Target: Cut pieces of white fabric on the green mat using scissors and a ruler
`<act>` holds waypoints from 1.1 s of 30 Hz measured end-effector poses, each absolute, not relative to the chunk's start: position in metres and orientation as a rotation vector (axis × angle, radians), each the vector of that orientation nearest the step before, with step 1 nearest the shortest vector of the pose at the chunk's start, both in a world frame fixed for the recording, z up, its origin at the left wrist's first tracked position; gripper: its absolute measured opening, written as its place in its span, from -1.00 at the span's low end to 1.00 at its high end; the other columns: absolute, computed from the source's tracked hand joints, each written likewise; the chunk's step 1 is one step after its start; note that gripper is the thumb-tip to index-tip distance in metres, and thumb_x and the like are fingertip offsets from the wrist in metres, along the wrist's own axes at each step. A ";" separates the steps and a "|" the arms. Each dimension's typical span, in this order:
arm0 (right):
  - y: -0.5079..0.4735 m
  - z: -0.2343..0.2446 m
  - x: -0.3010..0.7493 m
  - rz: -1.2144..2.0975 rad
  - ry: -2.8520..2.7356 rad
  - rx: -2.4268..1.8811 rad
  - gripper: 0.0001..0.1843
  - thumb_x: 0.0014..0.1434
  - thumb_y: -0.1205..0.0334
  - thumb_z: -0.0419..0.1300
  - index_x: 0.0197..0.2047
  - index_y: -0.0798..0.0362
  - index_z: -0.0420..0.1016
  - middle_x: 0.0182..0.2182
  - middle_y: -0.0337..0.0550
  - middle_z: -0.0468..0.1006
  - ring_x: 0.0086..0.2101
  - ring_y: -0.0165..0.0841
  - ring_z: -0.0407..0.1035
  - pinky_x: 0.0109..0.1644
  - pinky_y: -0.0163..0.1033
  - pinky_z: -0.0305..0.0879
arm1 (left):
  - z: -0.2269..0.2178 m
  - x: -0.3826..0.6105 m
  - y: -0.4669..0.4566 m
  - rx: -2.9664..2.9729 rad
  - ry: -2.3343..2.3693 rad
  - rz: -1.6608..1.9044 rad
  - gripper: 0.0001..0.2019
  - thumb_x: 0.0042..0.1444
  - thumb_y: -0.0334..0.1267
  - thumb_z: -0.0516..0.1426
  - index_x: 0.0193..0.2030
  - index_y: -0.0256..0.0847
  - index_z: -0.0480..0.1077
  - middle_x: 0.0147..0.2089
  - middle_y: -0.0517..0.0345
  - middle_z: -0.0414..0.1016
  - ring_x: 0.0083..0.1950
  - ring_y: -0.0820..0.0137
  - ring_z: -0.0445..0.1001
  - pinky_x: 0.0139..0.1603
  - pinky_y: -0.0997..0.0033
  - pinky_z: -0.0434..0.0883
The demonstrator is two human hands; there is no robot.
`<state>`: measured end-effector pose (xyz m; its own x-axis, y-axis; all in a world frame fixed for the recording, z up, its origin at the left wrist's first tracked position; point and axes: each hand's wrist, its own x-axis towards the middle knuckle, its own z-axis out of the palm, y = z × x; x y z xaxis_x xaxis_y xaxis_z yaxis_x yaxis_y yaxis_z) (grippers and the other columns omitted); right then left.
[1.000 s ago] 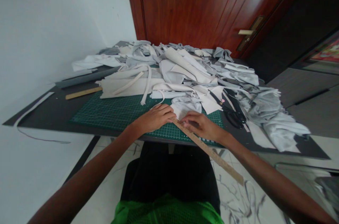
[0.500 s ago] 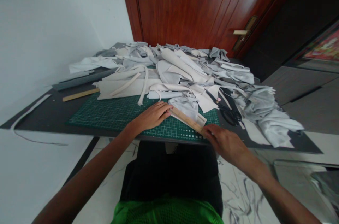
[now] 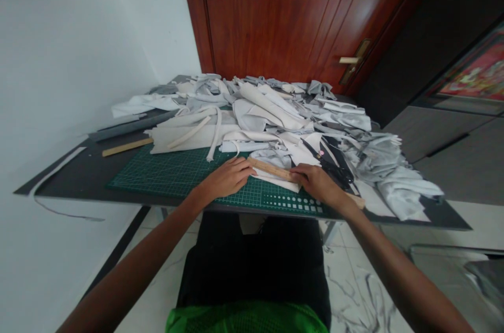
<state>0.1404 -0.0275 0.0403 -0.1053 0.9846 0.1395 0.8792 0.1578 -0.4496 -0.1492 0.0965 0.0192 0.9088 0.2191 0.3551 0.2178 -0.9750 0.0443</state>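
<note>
A wooden ruler [image 3: 271,169] lies across a small pale fabric piece [image 3: 275,180] on the green cutting mat [image 3: 173,170]. My left hand [image 3: 226,178] rests flat on the mat with its fingertips at the ruler's left end. My right hand [image 3: 317,180] covers the ruler's right part, fingers curled down on it. The ruler's far end [image 3: 356,200] pokes out past my right wrist.
A large heap of grey and cream fabric strips [image 3: 275,112] covers the back and right of the dark table [image 3: 71,175]. Black scissors [image 3: 334,165] lie right of my right hand. A second wooden ruler [image 3: 126,147] lies at the left. A brown door [image 3: 291,12] stands behind.
The ruler has swung from hanging off the table's front edge to lying across the fabric piece on the mat. My right hand slid along it and back up onto the table.
</note>
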 end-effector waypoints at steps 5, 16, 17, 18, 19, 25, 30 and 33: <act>-0.018 0.038 0.130 0.469 -2.011 -1.719 -0.69 0.37 0.14 0.16 -0.02 0.05 0.70 -0.09 -0.01 0.73 -0.14 -0.16 0.61 -0.03 -0.14 0.47 | 0.021 -0.150 0.094 3.104 0.280 0.625 -0.70 0.28 -0.52 0.06 0.02 -0.21 0.53 0.02 -0.04 0.51 0.16 0.18 0.42 0.24 0.10 0.39; -0.025 0.049 0.111 0.581 -2.081 -1.669 -0.68 0.39 0.16 0.11 -0.13 0.01 0.73 -0.19 -0.08 0.74 -0.26 -0.22 0.60 -0.19 -0.22 0.41 | 0.068 -0.053 0.140 2.498 0.126 -0.091 -0.77 0.30 -0.34 0.08 -0.03 -0.21 0.54 -0.14 0.10 0.60 -0.15 0.36 0.52 -0.10 0.42 0.37; -0.026 0.051 0.109 0.590 -2.085 -1.663 -0.68 0.39 0.17 0.12 -0.13 0.01 0.73 -0.18 -0.07 0.74 -0.24 -0.21 0.61 -0.17 -0.22 0.42 | 0.068 -0.045 0.145 2.467 0.109 -0.188 -0.78 0.27 -0.32 0.11 -0.03 -0.21 0.54 -0.17 0.12 0.59 -0.18 0.36 0.50 -0.14 0.44 0.36; -0.027 0.051 0.106 0.591 -2.085 -1.665 -0.69 0.39 0.19 0.12 -0.13 0.01 0.73 -0.17 -0.07 0.74 -0.23 -0.21 0.61 -0.15 -0.22 0.42 | 0.067 -0.040 0.149 2.455 0.115 -0.257 -0.77 0.23 -0.31 0.15 -0.01 -0.21 0.53 -0.21 0.14 0.57 -0.22 0.37 0.48 -0.20 0.45 0.34; -0.028 0.050 0.104 0.582 -2.080 -1.675 -0.70 0.38 0.20 0.13 -0.12 0.00 0.73 -0.16 -0.06 0.74 -0.22 -0.21 0.61 -0.14 -0.22 0.42 | 0.065 -0.036 0.151 2.454 0.129 -0.309 -0.75 0.18 -0.29 0.19 0.01 -0.21 0.52 -0.24 0.17 0.54 -0.25 0.38 0.45 -0.24 0.46 0.32; -0.024 0.033 0.096 0.461 -2.058 -1.776 -0.70 0.38 0.22 0.13 -0.03 -0.04 0.71 -0.11 -0.05 0.73 -0.17 -0.19 0.61 -0.11 -0.21 0.42 | 0.053 -0.030 0.152 2.523 0.211 -0.368 -0.65 0.04 -0.25 0.27 0.01 -0.16 0.45 -0.27 0.24 0.41 -0.30 0.40 0.34 -0.30 0.45 0.25; -0.022 0.028 0.093 0.517 -2.000 -1.677 -0.70 0.35 0.24 0.14 -0.04 -0.03 0.72 -0.07 -0.07 0.73 -0.11 -0.18 0.60 -0.03 -0.17 0.43 | 0.050 -0.029 0.152 2.503 0.209 -0.344 -0.69 0.05 -0.29 0.26 -0.03 -0.17 0.44 -0.30 0.25 0.37 -0.30 0.41 0.32 -0.32 0.47 0.23; -0.031 0.033 0.091 0.604 -1.947 -1.622 -0.70 0.34 0.23 0.13 -0.11 0.00 0.73 -0.13 -0.07 0.74 -0.18 -0.17 0.60 -0.07 -0.16 0.44 | 0.050 -0.028 0.152 2.503 0.228 -0.333 -0.66 0.03 -0.25 0.30 -0.03 -0.15 0.44 -0.31 0.27 0.36 -0.31 0.41 0.34 -0.33 0.48 0.22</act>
